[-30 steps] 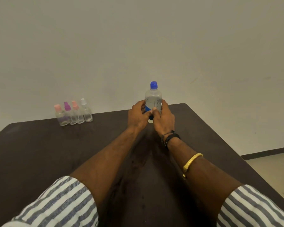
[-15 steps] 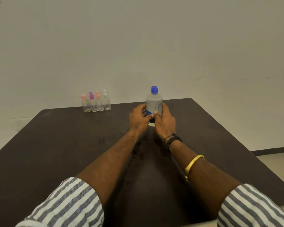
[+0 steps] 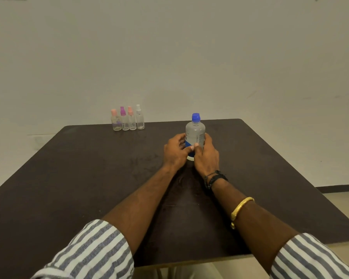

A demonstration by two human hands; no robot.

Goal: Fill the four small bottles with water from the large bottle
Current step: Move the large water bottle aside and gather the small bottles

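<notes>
Large bottle [image 3: 195, 132] stands upright on the table [image 3: 89, 178], blue cap [image 3: 196, 117] on. Left hand [image 3: 175, 151] and right hand [image 3: 206, 156] both grasp its lower body. Four small bottles [image 3: 127, 120] stand in a row at the far edge, well apart.

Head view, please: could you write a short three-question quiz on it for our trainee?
1. True or false: the large bottle has its blue cap on.
2. Pick one: the left hand and right hand both grip A) a small bottle, B) the large bottle, C) nothing.
3. Fill in: ____ small bottles stand in a row at the far edge of the table.

Key: 1 true; 2 B; 3 four.
</notes>
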